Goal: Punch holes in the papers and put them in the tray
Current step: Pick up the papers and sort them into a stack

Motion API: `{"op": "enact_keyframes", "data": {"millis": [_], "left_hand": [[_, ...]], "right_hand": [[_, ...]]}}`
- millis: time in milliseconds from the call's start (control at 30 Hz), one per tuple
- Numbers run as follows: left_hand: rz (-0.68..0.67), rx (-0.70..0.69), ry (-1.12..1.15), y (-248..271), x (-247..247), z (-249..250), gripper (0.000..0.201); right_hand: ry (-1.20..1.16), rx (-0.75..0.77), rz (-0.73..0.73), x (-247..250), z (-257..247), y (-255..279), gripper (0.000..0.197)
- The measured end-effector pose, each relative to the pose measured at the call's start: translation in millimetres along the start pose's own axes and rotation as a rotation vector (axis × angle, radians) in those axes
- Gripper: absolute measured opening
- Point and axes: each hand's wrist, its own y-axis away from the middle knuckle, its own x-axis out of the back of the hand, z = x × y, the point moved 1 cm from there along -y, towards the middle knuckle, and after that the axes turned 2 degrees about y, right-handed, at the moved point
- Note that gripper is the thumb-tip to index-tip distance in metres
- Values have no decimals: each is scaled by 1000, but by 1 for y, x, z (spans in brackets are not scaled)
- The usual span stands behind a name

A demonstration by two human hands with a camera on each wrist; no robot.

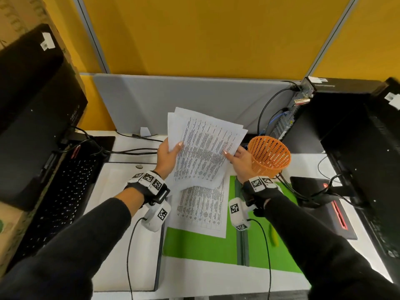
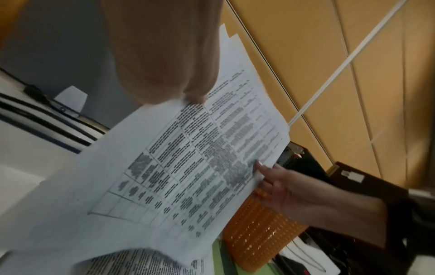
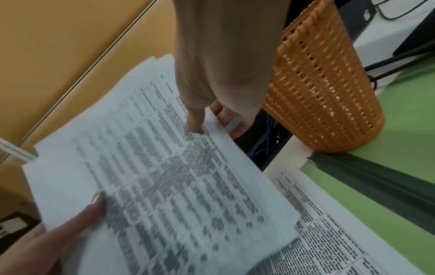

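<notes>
A small stack of printed papers (image 1: pixel 203 146) (image 2: pixel 188 158) (image 3: pixel 153 186) hangs tilted above the desk, held from both sides. My left hand (image 1: pixel 167 153) (image 2: pixel 195 96) pinches its left edge, thumb on top. My right hand (image 1: pixel 237 156) (image 3: pixel 207 119) pinches the right edge, thumb on the print and fingers beneath. Another printed sheet (image 1: pixel 202 211) (image 3: pixel 329 223) lies flat on the green mat (image 1: pixel 194 245) below them. No hole punch shows in any view. An orange perforated basket (image 1: pixel 269 156) (image 2: pixel 259 232) (image 3: pixel 322 89) stands right beside my right hand.
A black keyboard (image 1: pixel 62 195) and a dark monitor (image 1: pixel 32 105) sit on the left. Another monitor (image 1: pixel 368 159) and a computer tower (image 1: pixel 290 118) with cables stand on the right. A grey divider (image 1: pixel 140 100) closes the back of the desk.
</notes>
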Motion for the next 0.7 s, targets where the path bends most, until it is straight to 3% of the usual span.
{"op": "enact_keyframes", "data": {"millis": [200, 367, 567, 700], "left_hand": [[35, -50, 10, 5, -14, -6, 33], [10, 37, -89, 10, -20, -30, 39], [7, 42, -8, 2, -27, -18, 39], [6, 150, 30, 9, -30, -35, 48]], "right_hand": [[25, 137, 92, -6, 1, 5, 38], [110, 139, 72, -10, 21, 6, 44], [148, 226, 196, -10, 6, -4, 33], [119, 181, 211, -9, 18, -1, 36]]}}
